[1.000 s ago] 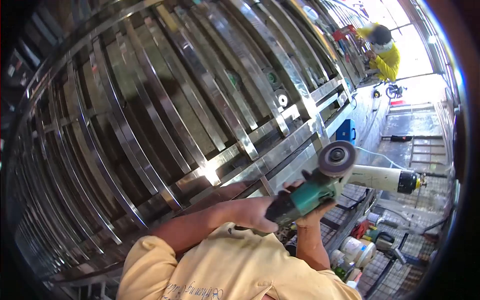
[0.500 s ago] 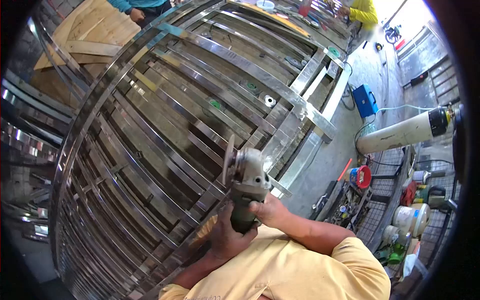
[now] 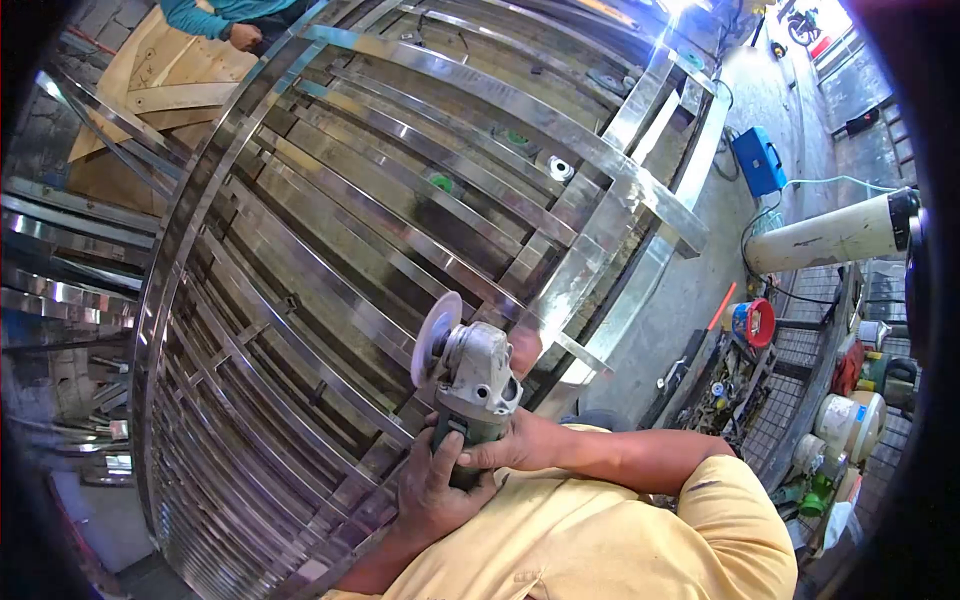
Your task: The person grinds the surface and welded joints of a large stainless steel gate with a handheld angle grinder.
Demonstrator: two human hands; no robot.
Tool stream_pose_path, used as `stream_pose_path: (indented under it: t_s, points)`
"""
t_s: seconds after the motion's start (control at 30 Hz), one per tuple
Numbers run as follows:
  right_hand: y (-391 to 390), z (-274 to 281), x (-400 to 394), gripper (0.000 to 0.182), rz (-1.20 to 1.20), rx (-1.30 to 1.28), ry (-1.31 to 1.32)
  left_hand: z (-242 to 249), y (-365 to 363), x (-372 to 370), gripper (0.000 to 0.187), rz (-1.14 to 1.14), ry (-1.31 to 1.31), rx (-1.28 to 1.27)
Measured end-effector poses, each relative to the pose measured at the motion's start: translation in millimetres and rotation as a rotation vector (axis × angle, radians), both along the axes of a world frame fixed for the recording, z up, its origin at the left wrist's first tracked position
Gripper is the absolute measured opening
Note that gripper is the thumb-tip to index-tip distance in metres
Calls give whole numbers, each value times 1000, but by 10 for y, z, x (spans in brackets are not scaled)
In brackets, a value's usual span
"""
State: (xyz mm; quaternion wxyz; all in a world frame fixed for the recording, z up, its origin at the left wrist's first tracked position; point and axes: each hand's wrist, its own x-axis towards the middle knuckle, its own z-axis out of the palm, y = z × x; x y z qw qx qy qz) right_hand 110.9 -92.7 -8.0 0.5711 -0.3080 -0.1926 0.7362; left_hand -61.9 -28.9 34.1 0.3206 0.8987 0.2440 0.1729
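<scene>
Both my hands are wrapped round the dark body of an angle grinder (image 3: 478,375) at the lower middle. My left hand (image 3: 435,490) grips it from the left, fingers over the front of the body. From the right my right hand (image 3: 515,445) closes on the same body, its thumb lying across it. The grinder's grey metal head points up and away from my chest, and its pale round disc (image 3: 437,340) stands on edge at the left. Beneath and beyond it lies a large frame of shiny metal bars (image 3: 490,95), not visibly touched by the disc.
A person's hand (image 3: 244,37) shows at the upper left by a wooden board (image 3: 185,65). On the right are a blue case (image 3: 760,162), a gas cylinder (image 3: 825,235), a red-rimmed bucket (image 3: 760,323) and a rack with containers. A bright light glares at the top.
The grinder has come slightly down and left, its disc now more face-on. My left fingers have shifted over the body. The view has turned, and a bright glare has appeared at the top.
</scene>
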Motion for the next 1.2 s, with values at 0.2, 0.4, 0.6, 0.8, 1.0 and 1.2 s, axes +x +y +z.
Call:
stream_pose_path:
  t_s: [0.2,0.4,0.6,0.8,1.0,1.2]
  points:
    - [-54,1,-98,53,-47,-58,-5,18,316,-35,106,-156,69,-198]
    - [-29,-52,-79,63,-53,-69,-12,134,612,96,107,-274,193,-226]
    - [-47,-186,-116,72,-107,-54,-36,129,863,218,105,-384,313,-330]
    - [-97,-285,-39,73,-38,-41,-70,159,942,325,102,-421,422,-376]
    - [-76,-285,48,77,-15,-35,-52,144,985,400,106,-457,457,-396]
    - [-119,-267,116,76,-8,-105,-28,150,1015,464,102,-482,478,-445]
